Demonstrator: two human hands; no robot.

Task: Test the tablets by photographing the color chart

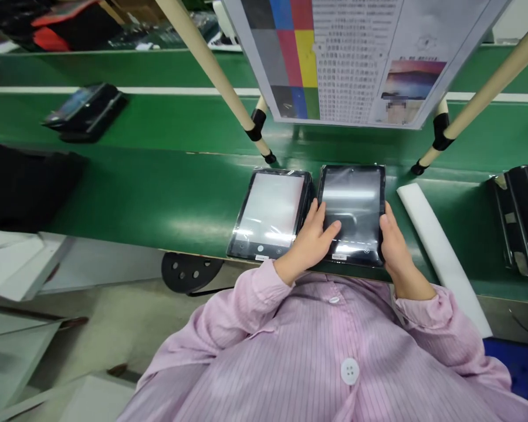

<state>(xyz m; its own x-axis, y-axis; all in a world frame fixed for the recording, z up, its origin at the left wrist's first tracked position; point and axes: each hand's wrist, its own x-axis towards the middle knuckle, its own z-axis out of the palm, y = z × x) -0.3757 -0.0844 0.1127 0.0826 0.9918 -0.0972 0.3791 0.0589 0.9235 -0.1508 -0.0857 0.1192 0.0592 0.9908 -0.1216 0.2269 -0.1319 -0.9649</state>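
A dark-screened tablet [352, 205] in a clear film lies on the green bench in front of me, held at its sides between both hands. My left hand [311, 237] is at its left edge, with fingertips against the side and the thumb over the screen. Along the right edge, my right hand [395, 246] is closed round the side, its fingers partly hidden. Just left of it lies a second tablet [270, 208] with a lit, whitish screen showing camera-style icons, seemingly on top of another one. My left wrist passes over its lower right corner.
Above the tablets, a printed test chart [347, 64] hangs on a cream pipe frame [211, 64]. A white foam strip [444, 258] lies to the right, beside a stack of black tablets [525, 217]. More wrapped tablets [85, 111] sit at far left on the green bench [158, 193].
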